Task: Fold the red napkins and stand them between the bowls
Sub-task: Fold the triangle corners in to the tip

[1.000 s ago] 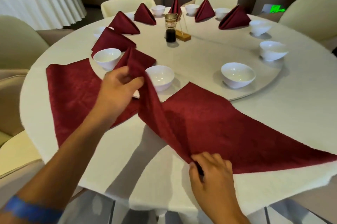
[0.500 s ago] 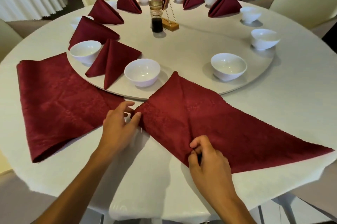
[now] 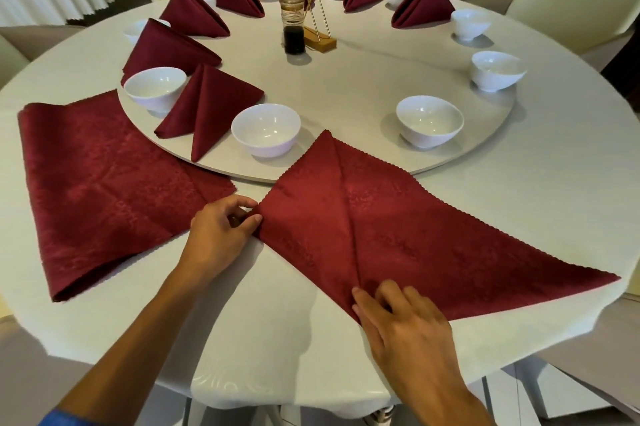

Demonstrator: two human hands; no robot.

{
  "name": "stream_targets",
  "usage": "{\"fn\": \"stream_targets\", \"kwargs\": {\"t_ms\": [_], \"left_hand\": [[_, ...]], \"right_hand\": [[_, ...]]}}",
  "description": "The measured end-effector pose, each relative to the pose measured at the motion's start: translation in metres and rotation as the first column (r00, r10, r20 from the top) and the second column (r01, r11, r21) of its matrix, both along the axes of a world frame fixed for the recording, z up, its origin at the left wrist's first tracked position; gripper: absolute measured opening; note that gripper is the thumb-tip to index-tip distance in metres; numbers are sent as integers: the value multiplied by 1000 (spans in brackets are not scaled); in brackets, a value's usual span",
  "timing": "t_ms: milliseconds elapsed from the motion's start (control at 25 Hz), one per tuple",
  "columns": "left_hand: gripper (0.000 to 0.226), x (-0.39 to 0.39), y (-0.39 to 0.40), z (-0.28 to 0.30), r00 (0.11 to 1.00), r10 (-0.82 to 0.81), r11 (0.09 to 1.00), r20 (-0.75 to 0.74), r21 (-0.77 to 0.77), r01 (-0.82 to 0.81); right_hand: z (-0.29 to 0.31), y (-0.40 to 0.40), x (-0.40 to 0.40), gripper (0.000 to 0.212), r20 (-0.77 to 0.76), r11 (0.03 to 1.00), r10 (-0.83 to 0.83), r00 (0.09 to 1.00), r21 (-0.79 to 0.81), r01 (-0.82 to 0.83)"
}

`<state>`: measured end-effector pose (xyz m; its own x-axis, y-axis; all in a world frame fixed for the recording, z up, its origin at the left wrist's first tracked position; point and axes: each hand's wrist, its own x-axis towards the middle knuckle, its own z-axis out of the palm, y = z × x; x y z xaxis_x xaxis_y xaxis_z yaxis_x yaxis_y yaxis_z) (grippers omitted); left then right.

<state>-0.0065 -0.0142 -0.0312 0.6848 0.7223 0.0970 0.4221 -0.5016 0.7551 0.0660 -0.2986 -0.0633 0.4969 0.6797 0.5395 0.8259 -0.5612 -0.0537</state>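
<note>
A red napkin lies flat at the table's near edge, its left flap folded up to a point by the turntable and its right tip stretched out. My left hand pinches its left corner. My right hand holds its near point, fingers on top and thumb at the edge. Another folded napkin stands between two white bowls. A third bowl sits to the right, with nothing beside it.
A second flat red napkin lies at the left. Several more standing napkins and bowls ring the turntable. A sauce jar and a wooden holder stand at its centre. Cream chairs surround the table.
My left hand laid the napkin's left flap down flat, then dropped back to pinch its left corner. My right hand stayed at the near point, its fingers now spread.
</note>
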Motion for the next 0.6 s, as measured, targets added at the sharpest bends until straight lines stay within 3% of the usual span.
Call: {"fn": "stream_targets", "kwargs": {"t_ms": [280, 360, 440, 480, 520, 560, 600], "left_hand": [[15, 4, -7, -2, 995, 99, 993, -1, 68, -99], [16, -2, -18, 5, 992, 130, 950, 1, 288, -125], [20, -12, -55, 14, 993, -97, 874, 65, 484, 53], [30, -19, -84, 14, 955, -296, 826, 9, 504, 251], [43, -30, -118, 2, 870, -476, 709, -127, 531, 465], [52, -41, -142, -9, 774, -549, 590, -315, 510, 626], [58, -49, -143, -22, 724, -542, 530, -426, 495, 688]], "right_hand": [[4, -6, 4, 34, -94, 997, 39, 995, -59, -45], [5, -7, 4, 36, -105, 995, 36, 994, -83, -45], [6, -7, 3, 36, -117, 994, 29, 993, -99, -41], [6, -7, 4, 35, -117, 994, 29, 993, -100, -41], [6, -8, 4, 34, -117, 994, 32, 993, -101, -44], [7, -8, 4, 33, -119, 993, 38, 992, -104, -50], [6, -8, 4, 33, -122, 993, 42, 992, -106, -55]]}}
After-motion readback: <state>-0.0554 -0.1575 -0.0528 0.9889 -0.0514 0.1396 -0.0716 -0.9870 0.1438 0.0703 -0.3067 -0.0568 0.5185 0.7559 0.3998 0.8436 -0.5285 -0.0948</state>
